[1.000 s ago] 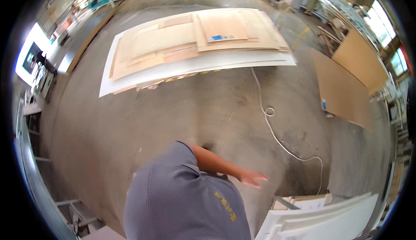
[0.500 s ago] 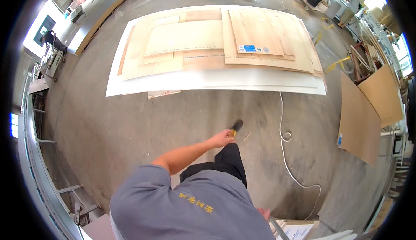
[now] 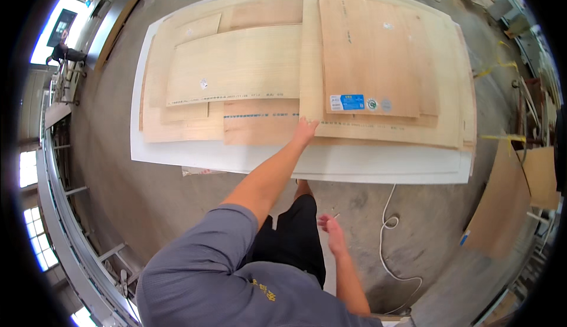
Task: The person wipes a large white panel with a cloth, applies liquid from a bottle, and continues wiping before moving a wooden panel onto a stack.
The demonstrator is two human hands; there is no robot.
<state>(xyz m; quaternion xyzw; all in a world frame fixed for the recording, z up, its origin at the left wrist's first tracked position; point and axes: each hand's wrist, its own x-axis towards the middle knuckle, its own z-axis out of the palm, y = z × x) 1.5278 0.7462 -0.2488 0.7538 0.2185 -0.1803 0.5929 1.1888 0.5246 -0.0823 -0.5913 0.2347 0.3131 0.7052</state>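
— Since a moment ago my left hand [image 3: 305, 131] reached the plywood sheet [image 3: 378, 70] at the stack's near edge, fingers on it.
— And your right hand [image 3: 332, 231]?
— Empty, fingers apart. I'd grip squarely before pulling.

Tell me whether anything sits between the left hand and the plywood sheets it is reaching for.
Nothing visible does. The left hand is already on the near edge of the plywood sheets, where two of them overlap. The right hand hangs free over the concrete floor.
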